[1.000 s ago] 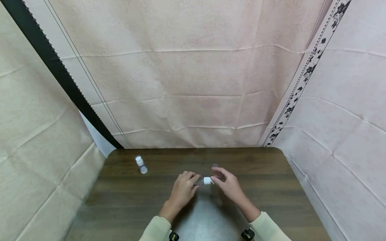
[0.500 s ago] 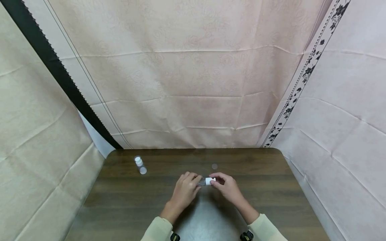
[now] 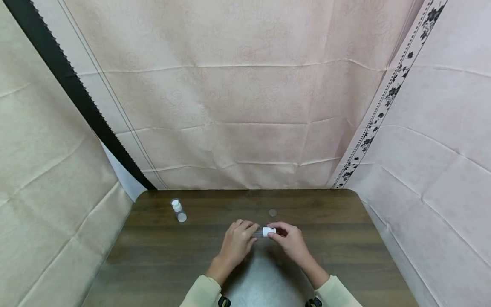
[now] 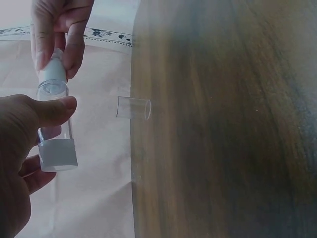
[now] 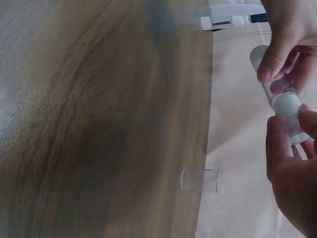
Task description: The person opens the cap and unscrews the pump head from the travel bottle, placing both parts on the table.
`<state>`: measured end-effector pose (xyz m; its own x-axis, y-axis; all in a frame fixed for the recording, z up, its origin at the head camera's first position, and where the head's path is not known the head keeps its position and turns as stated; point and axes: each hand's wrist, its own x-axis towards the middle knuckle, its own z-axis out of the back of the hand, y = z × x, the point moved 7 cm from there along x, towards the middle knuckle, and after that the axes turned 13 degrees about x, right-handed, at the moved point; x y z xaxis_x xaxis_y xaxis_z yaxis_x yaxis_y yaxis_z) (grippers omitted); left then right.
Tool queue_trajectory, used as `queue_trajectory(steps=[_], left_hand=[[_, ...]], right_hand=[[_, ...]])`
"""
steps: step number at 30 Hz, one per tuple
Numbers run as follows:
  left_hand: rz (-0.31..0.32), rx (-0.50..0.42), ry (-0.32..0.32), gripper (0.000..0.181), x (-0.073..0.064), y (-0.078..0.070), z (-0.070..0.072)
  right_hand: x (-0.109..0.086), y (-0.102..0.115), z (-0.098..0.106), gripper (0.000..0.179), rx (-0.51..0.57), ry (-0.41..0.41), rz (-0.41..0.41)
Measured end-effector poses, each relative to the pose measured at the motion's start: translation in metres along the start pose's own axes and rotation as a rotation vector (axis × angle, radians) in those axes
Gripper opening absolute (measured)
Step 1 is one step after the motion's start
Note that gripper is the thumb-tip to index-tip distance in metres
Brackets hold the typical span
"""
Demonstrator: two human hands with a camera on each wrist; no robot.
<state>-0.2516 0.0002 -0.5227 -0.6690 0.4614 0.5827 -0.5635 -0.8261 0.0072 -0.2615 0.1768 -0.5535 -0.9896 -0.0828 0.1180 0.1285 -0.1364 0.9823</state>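
A small clear pump bottle with a white base band and a white pump collar lies between both hands. My left hand grips its clear body, thumb on one side and fingers on the other. The right hand pinches the white collar between thumb and fingers, partly hiding the pump top. In the head view the bottle is held sideways, collar to the right. A clear open-ended cap stands on the table just beyond the hands, apart from them.
A second bottle with white ends is at the back left of the wooden table. Pale cloth hangings rise behind the table's back edge and along both sides.
The right hand has moved down slightly, and its thumb and fingers have come together round the white collar. The bottle and left hand have shifted a little to the right.
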Motion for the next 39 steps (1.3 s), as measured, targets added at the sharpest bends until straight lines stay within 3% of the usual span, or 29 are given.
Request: queue_trajectory(steps=[8, 14, 27, 31, 39], left_hand=[[0.016, -0.018, 0.082, 0.036, 0.002, 0.001, -0.009], [0.023, -0.010, 0.091, 0.037, 0.002, 0.003, -0.013], [0.028, 0.018, 0.079, 0.037, 0.009, 0.005, -0.010], [0.030, 0.037, 0.089, 0.037, 0.010, 0.004, -0.010], [0.016, 0.065, 0.071, 0.038, 0.012, 0.000, -0.012]], right_hand=[[-0.003, 0.009, 0.000, 0.026, -0.051, -0.004, 0.189], [0.001, 0.008, -0.003, 0.028, -0.062, 0.029, 0.192], [0.006, 0.014, 0.004, 0.031, 0.069, 0.061, 0.248], [0.008, 0.012, 0.007, 0.035, 0.030, 0.024, 0.194], [0.014, 0.003, 0.008, 0.027, -0.135, -0.025, 0.039]])
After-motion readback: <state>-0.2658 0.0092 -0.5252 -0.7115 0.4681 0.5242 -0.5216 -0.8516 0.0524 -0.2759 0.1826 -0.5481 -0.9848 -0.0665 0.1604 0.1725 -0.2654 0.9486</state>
